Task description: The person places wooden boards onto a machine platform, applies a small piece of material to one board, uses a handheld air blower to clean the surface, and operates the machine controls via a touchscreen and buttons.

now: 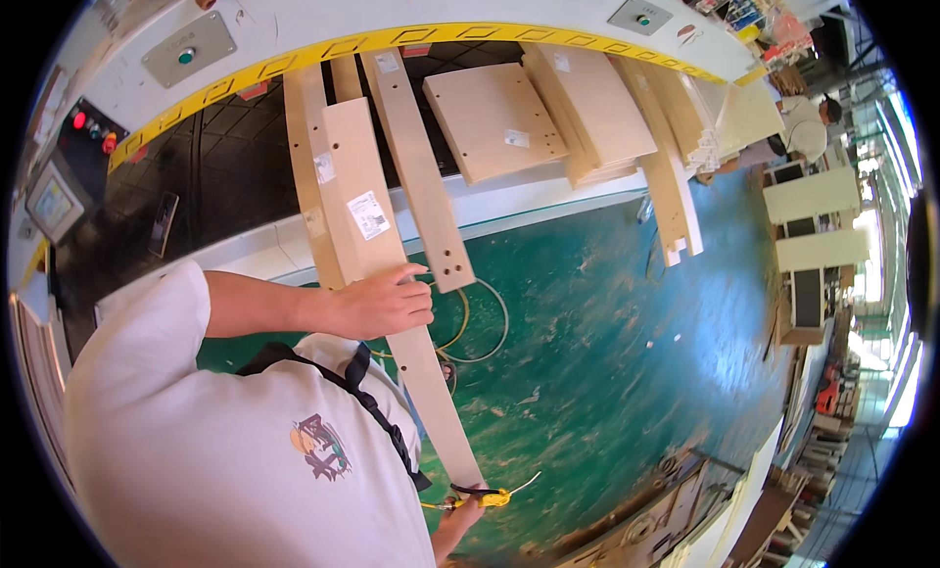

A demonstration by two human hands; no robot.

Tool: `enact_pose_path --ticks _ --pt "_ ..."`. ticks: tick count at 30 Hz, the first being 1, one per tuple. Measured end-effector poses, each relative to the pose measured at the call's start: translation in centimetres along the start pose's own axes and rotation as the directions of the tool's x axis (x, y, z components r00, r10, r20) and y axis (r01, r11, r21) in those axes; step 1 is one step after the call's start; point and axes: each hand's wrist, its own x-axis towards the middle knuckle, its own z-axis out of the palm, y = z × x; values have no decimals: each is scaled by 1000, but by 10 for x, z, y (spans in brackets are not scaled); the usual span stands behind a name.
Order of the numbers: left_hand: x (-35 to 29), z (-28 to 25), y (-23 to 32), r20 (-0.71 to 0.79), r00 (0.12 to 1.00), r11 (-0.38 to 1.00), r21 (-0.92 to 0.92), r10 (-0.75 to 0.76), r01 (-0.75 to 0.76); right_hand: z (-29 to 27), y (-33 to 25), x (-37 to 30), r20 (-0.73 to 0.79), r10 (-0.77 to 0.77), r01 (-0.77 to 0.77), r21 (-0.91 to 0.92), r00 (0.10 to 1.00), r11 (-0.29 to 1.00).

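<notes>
Drilled beige board [422, 367] slants from over the black machine bed [220, 162] toward the person's body, a white label [368, 215] on its upper part and its near end hanging out over the green floor [558, 392]. The left hand [380, 307] lies across its face and grips it, fingers bent over the right-hand edge. The right hand [464, 514], at the near end, is closed around a yellow air blow gun [497, 497] with a thin nozzle pointing away to the right; whether it also bears on the board cannot be told.

Just left of the board, partly covered by it, is another narrow beige board [307, 166]; to the right, a holed narrow plank [411, 166] juts past the bed's white edge, then come a squarish panel [490, 118] and a stack of panels [597, 118]. Loops of yellow hose [466, 315] and grey hose [507, 318] lie on the floor below.

With so much of the board unsupported, a loosened left hand could let the near end drop and chip a corner. A careless turn could knock the jutting plank askew. The nozzle, so close, might scratch the face, and the hose loops could catch a foot.
</notes>
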Motion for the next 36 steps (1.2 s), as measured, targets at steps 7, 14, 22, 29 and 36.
enact_pose_path --ticks 7,14,22,29,36 --pt "146 44 85 47 996 993 93 72 -76 -105 -18 115 -201 -8 15 33 980 999" --pt "275 78 141 195 954 974 -63 228 -220 -189 -72 149 -314 50 -48 15 948 999" --pt "441 133 93 111 939 946 -58 324 -320 -148 -177 227 -353 -4 -6 -27 936 1000" --pt "600 170 -7 -99 955 953 -96 279 -289 -55 -323 318 -360 -105 68 -113 927 991" --pt "707 186 -107 -56 991 981 -148 121 -128 16 -474 385 -344 -208 129 -239 916 962"
